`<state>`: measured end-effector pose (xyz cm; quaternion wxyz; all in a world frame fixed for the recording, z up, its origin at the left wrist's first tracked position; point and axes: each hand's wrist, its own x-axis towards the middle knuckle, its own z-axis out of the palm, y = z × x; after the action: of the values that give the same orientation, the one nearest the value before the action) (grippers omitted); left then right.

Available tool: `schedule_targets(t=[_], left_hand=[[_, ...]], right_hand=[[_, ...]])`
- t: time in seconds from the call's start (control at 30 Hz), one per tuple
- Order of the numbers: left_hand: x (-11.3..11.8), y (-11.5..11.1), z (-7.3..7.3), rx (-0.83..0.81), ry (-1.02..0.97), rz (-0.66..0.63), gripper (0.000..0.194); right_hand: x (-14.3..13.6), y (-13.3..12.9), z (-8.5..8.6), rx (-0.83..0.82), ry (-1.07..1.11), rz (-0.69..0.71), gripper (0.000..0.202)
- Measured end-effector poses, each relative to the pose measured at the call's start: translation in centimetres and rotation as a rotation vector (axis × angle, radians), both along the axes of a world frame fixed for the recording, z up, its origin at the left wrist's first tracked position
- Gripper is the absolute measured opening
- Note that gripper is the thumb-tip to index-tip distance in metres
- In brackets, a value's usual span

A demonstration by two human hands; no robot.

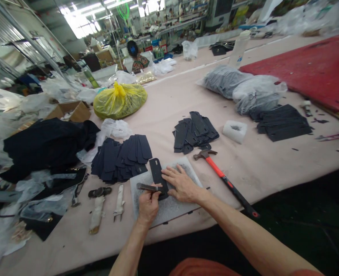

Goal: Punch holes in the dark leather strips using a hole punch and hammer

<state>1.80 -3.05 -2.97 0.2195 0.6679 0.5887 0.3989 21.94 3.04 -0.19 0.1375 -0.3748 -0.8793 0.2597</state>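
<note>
My left hand (148,205) is closed around a dark metal punch (148,187), a bar-like tool whose far end I cannot make out clearly. Its inner end lies over a black strip (157,170) with rounded corners and a slot near the top. Fingers spread, my right hand (183,184) rests flat at the strip's right edge and on the pale, worn board (169,212) beneath. Right of the board lies a claw hammer (219,172) with a red and black handle. Dark cut pieces (120,159) are heaped left of the board, and more black strips (195,132) lie beyond it.
At left are a wrapped-handle hammer (97,211), a two-pronged tool (119,203) and dark cloth (48,145). A yellow bag (120,101), white roll (235,131), bagged pieces (227,81), black stack (284,122) and pink-handled snips (333,137) surround the work. A person (139,61) sits further back.
</note>
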Motion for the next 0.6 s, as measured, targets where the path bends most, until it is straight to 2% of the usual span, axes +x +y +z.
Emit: schedule_targets(t=[0.23,0.47,0.53,0.6], left_hand=[[0.0,0.0,-0.2,0.04,0.061,0.0,0.022],[0.6,0.1,-0.4,0.172,0.242,-0.047,0.022],[0.8,0.1,-0.5,0.196,0.264,-0.052,0.022],[0.9,0.0,-0.6,0.208,0.27,-0.055,0.022]], right_hand=[[0.2,0.0,-0.2,0.013,0.01,-0.011,0.063],[0.0,0.0,-0.2,0.021,0.064,-0.003,0.06],[0.9,-0.2,0.2,0.045,0.1,-0.066,0.052],[2.8,-0.6,0.6,0.116,0.11,-0.25,0.043]])
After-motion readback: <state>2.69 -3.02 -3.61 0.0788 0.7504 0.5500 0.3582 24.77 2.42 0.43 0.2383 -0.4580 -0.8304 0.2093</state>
